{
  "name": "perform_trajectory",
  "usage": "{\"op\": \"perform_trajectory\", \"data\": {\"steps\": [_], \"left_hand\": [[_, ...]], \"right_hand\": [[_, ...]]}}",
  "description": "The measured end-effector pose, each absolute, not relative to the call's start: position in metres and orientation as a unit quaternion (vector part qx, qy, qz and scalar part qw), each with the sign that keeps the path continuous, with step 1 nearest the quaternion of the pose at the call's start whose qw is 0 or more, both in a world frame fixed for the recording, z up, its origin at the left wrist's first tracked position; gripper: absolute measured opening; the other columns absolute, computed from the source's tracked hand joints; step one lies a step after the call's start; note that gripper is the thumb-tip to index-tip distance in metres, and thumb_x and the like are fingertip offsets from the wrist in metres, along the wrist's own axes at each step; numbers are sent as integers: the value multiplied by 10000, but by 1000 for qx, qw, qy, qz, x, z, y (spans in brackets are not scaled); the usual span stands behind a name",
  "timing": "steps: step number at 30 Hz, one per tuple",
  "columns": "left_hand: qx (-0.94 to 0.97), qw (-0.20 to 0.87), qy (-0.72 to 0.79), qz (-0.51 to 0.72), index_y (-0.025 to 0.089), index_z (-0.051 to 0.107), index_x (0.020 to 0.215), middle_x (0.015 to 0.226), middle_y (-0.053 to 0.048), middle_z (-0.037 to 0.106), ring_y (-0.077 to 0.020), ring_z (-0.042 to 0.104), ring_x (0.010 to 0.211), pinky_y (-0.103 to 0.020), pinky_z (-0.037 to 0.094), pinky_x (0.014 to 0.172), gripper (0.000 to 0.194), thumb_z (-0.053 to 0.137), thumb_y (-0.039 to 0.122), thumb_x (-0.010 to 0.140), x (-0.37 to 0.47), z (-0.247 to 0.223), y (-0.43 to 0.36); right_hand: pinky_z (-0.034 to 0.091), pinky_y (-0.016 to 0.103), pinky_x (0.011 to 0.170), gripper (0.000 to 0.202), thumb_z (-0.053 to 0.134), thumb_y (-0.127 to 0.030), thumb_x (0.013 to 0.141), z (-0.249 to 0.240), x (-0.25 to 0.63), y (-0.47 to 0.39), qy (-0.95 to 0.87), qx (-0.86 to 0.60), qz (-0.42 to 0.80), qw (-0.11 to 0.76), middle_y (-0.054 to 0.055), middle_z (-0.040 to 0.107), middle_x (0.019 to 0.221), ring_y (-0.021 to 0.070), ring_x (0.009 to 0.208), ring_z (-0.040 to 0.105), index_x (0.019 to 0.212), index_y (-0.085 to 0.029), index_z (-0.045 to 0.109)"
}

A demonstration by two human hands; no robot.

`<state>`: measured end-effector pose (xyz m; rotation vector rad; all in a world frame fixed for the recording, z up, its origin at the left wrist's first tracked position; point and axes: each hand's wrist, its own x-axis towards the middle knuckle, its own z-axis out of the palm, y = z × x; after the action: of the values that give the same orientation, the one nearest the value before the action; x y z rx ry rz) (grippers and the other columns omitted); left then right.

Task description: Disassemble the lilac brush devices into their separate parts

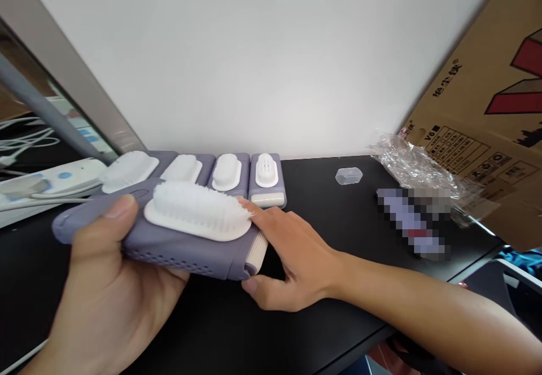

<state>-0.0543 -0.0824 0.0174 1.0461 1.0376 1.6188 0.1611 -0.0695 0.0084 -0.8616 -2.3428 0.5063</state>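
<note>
Beyond the right hand [292,262], to its right, lay crumpled clear plastic [406,160], a printed cardboard box [474,121] beside it; beyond the left hand [108,279], leftward, was a white power strip [84,170].

The scene was viewed through one head-worn camera, aimed forward and down over the black worktop [330,205]. The held purple device [182,251] was seen from close above, the white wall [271,59] was faced beyond, and the cardboard box [478,126] was cropped at right.
</note>
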Motion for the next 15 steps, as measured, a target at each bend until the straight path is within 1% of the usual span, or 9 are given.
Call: {"op": "perform_trajectory", "data": {"steps": [3,5,6,7,9,11,13,15], "left_hand": [[335,478,424,692,336,703,1358,1359,72,797,-230,632,1462,-239,639,1064,383,635,494,1015,-49,31,-75],[281,501,434,694,310,724,1310,1389,65,790,-209,636,1463,-181,631,1022,342,670,449,1002,-47,37,-75],[266,511,440,689,306,734,1286,1403,64,786,-217,621,1482,-188,638,1016,328,683,447,994,-47,39,-75],[260,519,444,683,303,740,1268,1410,59,784,-235,601,1505,-219,651,1022,326,693,457,984,-47,40,-77],[267,530,447,669,292,738,1265,1411,37,786,-283,568,1537,-318,667,1058,364,695,498,967,-47,41,-79],[276,534,444,664,285,727,1282,1411,19,788,-314,562,1541,-392,662,1092,410,678,538,963,-47,41,-82],[269,530,444,671,287,731,1277,1414,25,787,-312,563,1540,-389,665,1084,409,674,542,962,-47,43,-83],[254,529,446,676,292,742,1262,1412,37,787,-299,548,1554,-359,677,1049,390,690,526,954,-47,45,-84]], "right_hand": [[599,522,984,886,585,-559,997,8,161,-71,-870,-333,209,296,112,688,1222,322,1100,679,1749,-258,226],[612,522,984,823,605,-497,989,6,161,-72,-859,-344,214,313,118,693,1220,324,1103,685,1718,-244,318],[619,520,980,805,623,-463,977,6,161,-73,-855,-345,212,324,121,697,1225,324,1102,690,1702,-241,352],[626,517,975,797,638,-426,962,6,160,-75,-852,-343,208,337,122,702,1229,323,1098,696,1692,-243,374],[637,504,957,795,653,-364,939,6,160,-77,-850,-326,189,368,114,713,1201,314,1074,707,1683,-253,396],[646,475,892,796,651,-326,926,9,159,-80,-850,-306,166,396,98,713,1118,296,1002,708,1681,-251,410],[639,440,798,786,641,-309,920,11,159,-82,-848,-295,152,414,74,692,1016,272,902,687,1674,-242,427],[629,425,764,770,636,-302,913,13,158,-84,-843,-295,151,423,62,678,964,259,859,669,1656,-222,454]]}}
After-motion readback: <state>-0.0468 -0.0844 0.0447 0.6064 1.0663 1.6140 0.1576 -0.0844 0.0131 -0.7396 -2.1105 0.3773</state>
